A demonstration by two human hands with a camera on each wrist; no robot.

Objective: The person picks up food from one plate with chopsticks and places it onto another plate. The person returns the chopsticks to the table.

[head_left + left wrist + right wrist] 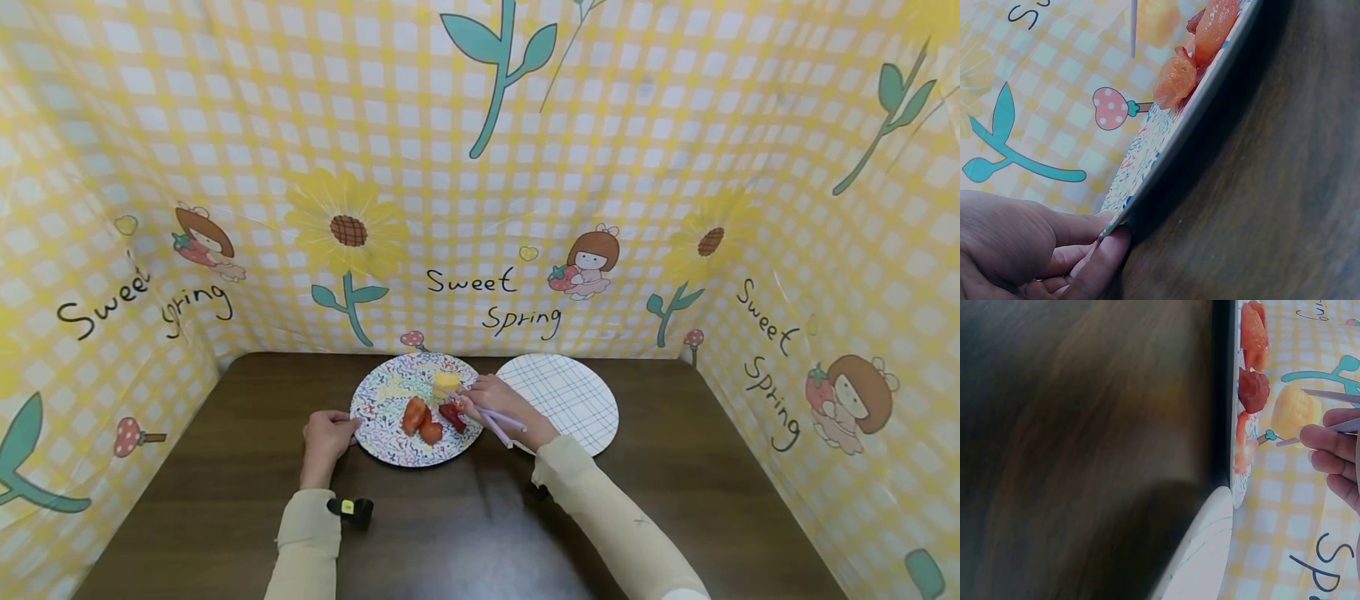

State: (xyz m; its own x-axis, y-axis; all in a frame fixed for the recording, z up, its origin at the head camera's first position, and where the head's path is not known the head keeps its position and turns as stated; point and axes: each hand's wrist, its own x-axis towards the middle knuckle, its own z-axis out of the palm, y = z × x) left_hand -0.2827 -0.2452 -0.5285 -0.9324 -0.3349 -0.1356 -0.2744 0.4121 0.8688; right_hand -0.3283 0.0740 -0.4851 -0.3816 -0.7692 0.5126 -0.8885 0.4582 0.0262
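Observation:
My left hand [326,437] pinches the left rim of a round plate [375,440] with colourful speckles; the left wrist view shows thumb and fingers on its edge. In my right hand [513,402] is a pair of pale purple chopsticks [501,416], over the plate's right side. Their tips are spread about a yellow lump of food [1291,412], one on each side of it in the right wrist view. Whether they grip it, I cannot tell. Orange-red food pieces [412,415] and a dark red piece [452,416] lie on the speckled plate.
A white plate with blue grid lines [581,400] stands to the right, partly behind my right hand. Both plates are on a dark wooden table [420,533]. A yellow checked cloth [420,150] hangs around the back and sides.

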